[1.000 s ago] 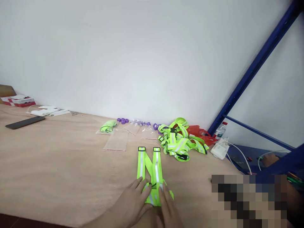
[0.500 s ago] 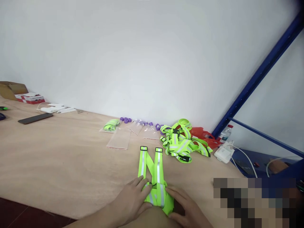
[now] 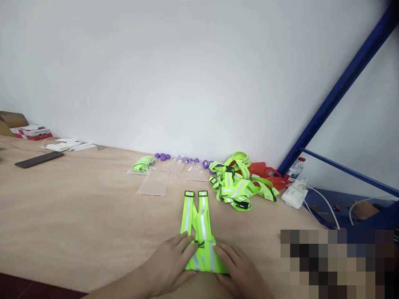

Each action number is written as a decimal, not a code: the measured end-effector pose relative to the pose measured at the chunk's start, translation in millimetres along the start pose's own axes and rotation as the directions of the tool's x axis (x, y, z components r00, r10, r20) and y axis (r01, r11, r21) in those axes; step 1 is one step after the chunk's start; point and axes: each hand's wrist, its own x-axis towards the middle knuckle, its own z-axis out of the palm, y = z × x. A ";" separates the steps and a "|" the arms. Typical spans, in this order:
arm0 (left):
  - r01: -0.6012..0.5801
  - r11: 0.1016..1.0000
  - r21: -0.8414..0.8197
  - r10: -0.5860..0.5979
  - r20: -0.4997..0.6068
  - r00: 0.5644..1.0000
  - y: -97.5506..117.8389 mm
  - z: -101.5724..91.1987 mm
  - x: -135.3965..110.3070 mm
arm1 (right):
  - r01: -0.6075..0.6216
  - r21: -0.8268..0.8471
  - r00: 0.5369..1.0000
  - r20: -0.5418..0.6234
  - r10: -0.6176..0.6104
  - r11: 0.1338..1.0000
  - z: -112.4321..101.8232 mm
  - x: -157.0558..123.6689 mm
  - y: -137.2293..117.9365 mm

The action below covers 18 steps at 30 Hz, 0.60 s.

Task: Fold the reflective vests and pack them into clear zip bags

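Reflective green harness point(image 3: 204, 220) lies on the tabletop directly in front of me, near end folded into a bundle between my two hands. Through the head camera I see my left hand point(image 3: 170, 261) with its fingers laid over the bundle's left side, thumb by the near edge. My right hand point(image 3: 241, 265) covers the right corner, fingers bent over the fabric; I cannot tell whether either hand grips the material or only presses it down. From the bundle, two straps with silver stripes run away from me, each ending in a black buckle point(image 3: 189, 193).

Beyond and to the right, I have a loose pile of green straps point(image 3: 238, 189), with a white power adapter point(image 3: 294, 195) at the table's edge. Left of the pile lies a flat clear bag point(image 3: 152, 185), and just behind it a bag with folded green straps point(image 3: 143, 164). Farther left is a dark flat object point(image 3: 39, 159). Purple pieces point(image 3: 162, 157) sit along the back, close to the pale wall point(image 3: 187, 74); a red plastic bag point(image 3: 269, 175) shows behind the pile.
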 end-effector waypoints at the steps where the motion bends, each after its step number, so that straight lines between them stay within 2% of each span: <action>1: -0.004 1.000 -0.005 0.004 -0.008 1.000 -0.1 0.6 -0.1 | 0.042 -0.041 0.998 -0.039 -0.044 0.998 0.2 -0.2 0.2; 4: 0.005 0.999 -0.032 -0.005 -0.023 1.000 0.4 0.3 -0.9 | 0.111 -0.131 0.982 -0.139 -0.130 0.985 -1.5 1.7 0.3; 6: 0.021 0.998 -0.061 -0.021 -0.009 1.000 0.5 -0.3 -2.2 | 0.132 -0.147 0.974 -0.162 -0.156 0.980 -3.6 4.4 -0.2; 10: 0.041 0.992 -0.121 -0.044 -0.023 0.999 -0.9 0.6 -4.7 | 0.144 -0.112 0.979 -0.129 -0.158 0.983 -5.8 6.7 0.1; 15: -0.006 0.989 -0.147 -0.001 -0.046 0.999 -4.1 1.2 -3.1 | 0.127 -0.086 0.986 -0.093 -0.135 0.988 -4.0 3.3 5.0; 18: 0.004 0.978 -0.210 -0.015 -0.047 0.999 -6.4 -1.9 -2.2 | 0.112 0.002 0.993 -0.039 -0.112 0.994 -6.5 8.4 6.6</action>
